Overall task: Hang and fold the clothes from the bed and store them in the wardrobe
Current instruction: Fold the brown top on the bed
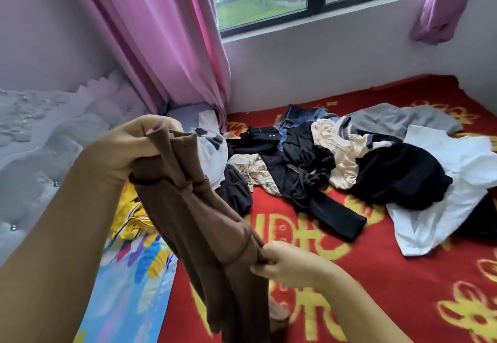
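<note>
Red bedspread [349,289] lies beneath my hands. My left hand [129,151] grips the brown garment [204,224] at its top; my right hand [285,264] pinches its lower edge.

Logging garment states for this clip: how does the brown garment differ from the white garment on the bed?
The brown garment is held up off the bed, bunched between the left hand and right hand; the white garment lies untouched on the red blanket. The brown one hangs free, while the white one is partly covered by a black garment. Neither is folded.
</note>
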Demonstrator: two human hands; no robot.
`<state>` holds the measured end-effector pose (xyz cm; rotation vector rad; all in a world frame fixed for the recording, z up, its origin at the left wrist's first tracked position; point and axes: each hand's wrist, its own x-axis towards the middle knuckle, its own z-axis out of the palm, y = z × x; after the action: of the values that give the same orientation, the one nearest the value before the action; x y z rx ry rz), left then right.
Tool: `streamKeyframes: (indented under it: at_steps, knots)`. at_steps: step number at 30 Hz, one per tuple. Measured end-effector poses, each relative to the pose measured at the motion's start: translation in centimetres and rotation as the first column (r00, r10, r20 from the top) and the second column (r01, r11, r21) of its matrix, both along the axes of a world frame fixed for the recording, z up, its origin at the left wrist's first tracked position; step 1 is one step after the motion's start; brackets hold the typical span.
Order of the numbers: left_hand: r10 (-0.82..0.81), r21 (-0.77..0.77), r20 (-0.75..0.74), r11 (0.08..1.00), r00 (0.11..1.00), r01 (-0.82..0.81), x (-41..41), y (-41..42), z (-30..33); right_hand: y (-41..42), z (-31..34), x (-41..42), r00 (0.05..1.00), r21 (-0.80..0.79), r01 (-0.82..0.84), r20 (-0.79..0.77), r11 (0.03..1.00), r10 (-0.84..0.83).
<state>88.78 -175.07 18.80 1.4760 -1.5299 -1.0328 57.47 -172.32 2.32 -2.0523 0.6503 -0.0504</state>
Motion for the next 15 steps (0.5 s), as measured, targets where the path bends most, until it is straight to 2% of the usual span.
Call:
streamKeyframes:
  at_steps: [2, 4, 8, 12, 15]
  knots:
    - [0.053, -0.010, -0.018, 0.999, 0.998, -0.053, -0.2, 1.1, 0.1, -2.5, -0.3, -2.8, 0.992, 0.024, 0.120, 0.029, 0.993, -0.120]
    - [0.057, -0.024, -0.101, 0.998, 0.993, -0.060, -1.0, 2.2, -0.3, -4.8, -1.1, -5.4, 0.956, 0.076, 0.252, 0.138, 0.965, -0.260]
    - [0.096, -0.076, -0.356, 0.988, 0.930, -0.132, -2.8, 2.8, -2.4, -7.2, -2.6, -7.7, 0.804, 0.203, 0.433, 0.352, 0.878, -0.478]
    - [0.228, -0.094, -0.416, 0.952, 0.880, -0.291, -4.2, 0.5, -2.4, -8.3, -3.7, -7.3, 0.839, 0.159, 0.435, 0.285, 0.886, -0.463]
    - [0.308, -0.104, -0.452, 0.914, 0.837, -0.392, -4.3, -1.8, -1.5, -9.7, -2.3, -7.2, 0.829, 0.250, 0.409, 0.302, 0.878, -0.472]
